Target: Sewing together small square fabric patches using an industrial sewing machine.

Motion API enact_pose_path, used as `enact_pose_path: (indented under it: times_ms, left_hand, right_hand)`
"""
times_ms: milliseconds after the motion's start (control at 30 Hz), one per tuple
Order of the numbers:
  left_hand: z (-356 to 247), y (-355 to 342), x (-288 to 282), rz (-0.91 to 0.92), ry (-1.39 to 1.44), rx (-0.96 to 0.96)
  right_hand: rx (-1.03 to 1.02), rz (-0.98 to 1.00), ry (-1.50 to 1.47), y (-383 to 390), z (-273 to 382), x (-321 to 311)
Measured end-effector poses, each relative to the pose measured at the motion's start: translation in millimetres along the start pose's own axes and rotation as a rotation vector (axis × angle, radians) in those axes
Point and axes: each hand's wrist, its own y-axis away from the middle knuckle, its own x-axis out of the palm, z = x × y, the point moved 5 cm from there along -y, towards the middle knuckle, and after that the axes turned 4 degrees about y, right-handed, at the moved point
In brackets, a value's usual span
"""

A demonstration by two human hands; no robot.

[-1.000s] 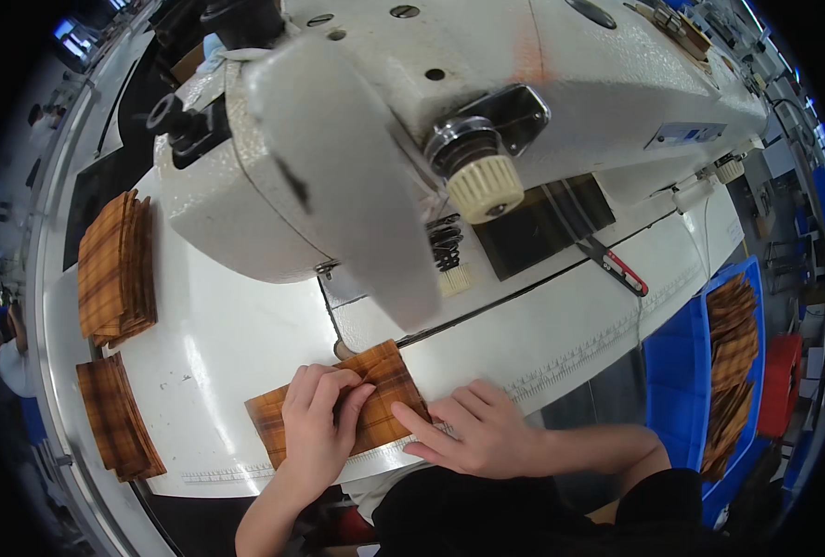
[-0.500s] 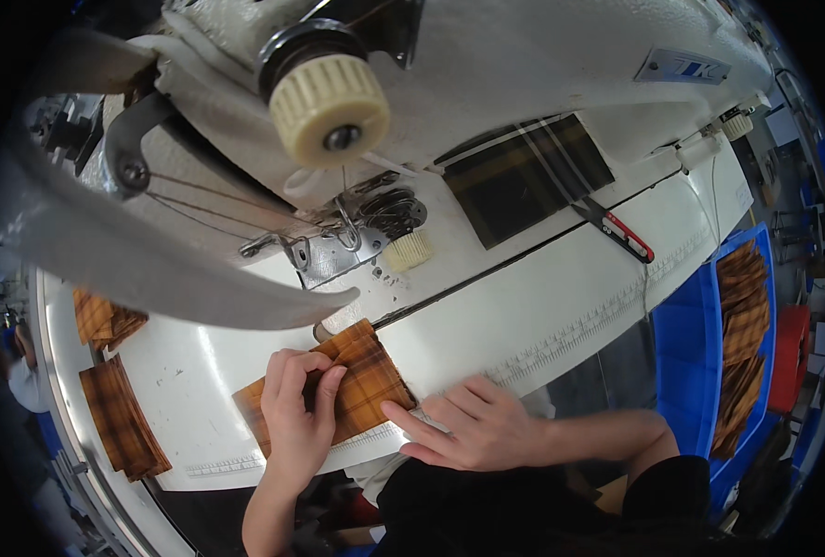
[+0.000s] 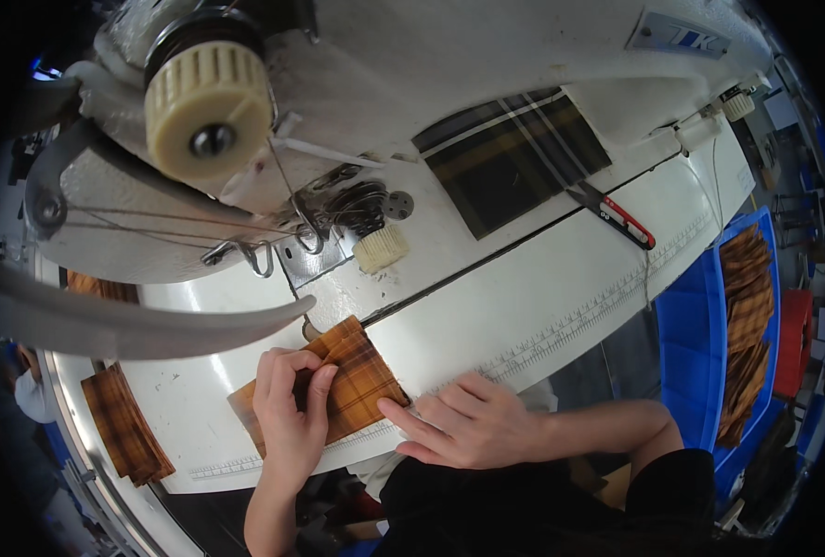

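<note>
"What step is in hand?"

"A worker appears to be flattening and squaring a plaid cloth (image 3: 364, 382) on the worktop (image 3: 487, 325). It lies under the left grip (image 3: 290, 413), with the sewing machine (image 3: 449, 65) beyond."

"And the grips?"

"The left's thumb is drawn in toward its curled fingers on the cloth; whether it pinches fabric is hidden. The right grip (image 3: 475, 422) is loose and holds nothing visible, its forefinger touching the cloth's right edge."

"The next move?"

"It likely calls for light, even pressure, keeping the edges true."
</note>
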Motion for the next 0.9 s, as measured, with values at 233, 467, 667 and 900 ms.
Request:
enact_pose_path:
  times_ms: [233, 467, 667, 900]
  left_hand:
    - [-2.0, -0.9, -1.5, -0.002, -0.007, -0.009]
    - [-4.3, -1.8, -1.8, 0.008, 0.008, -0.027]
    - [-5.4, -1.5, 0.8, -0.008, -0.005, -0.022]
    - [-32.4, -0.7, 11.1, 0.183, -0.324, 0.531]
  right_hand:
    - [-0.012, 0.013, 0.026, 1.3, 1.3, 0.1]
    - [-0.068, 0.028, 0.065, -0.7, 1.6, -1.2]
    - [-0.083, 0.123, 0.005, -5.2, -2.2, -1.1]
    - [-0.171, 0.193, 0.075, -10.4, -5.6, -5.4]
